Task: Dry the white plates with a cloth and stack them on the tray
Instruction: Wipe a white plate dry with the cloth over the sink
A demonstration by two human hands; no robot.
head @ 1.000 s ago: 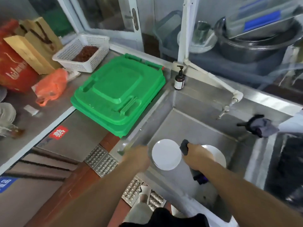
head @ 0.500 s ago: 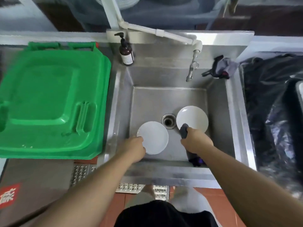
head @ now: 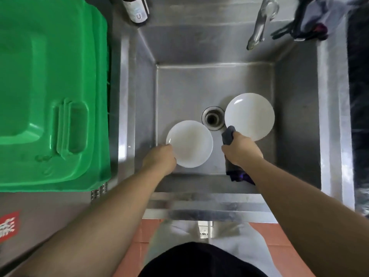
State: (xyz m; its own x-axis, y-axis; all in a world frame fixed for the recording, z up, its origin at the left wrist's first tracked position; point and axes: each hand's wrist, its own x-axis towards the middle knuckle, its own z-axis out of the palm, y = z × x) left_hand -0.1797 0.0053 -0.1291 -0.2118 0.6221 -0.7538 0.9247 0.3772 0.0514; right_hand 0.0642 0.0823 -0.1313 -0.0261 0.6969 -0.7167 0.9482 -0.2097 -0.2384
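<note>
Gripping a round white plate (head: 189,143) by its rim, left hand (head: 159,159) is readying it over the steel sink (head: 295,108) while right-hand fingers (head: 238,136) are clutching the dark grey cloth (head: 228,135); wiping likely comes next.

Steel sink (head: 295,108), drain (head: 213,118) mid-floor. Tap spout (head: 259,25) over far wall. Green bin lid (head: 50,92) left of sink. Dark pump bottle (head: 136,9) at far-left corner. Bunched gloves (head: 307,25) on far-right rim. Red tiles (head: 147,232) below.
</note>
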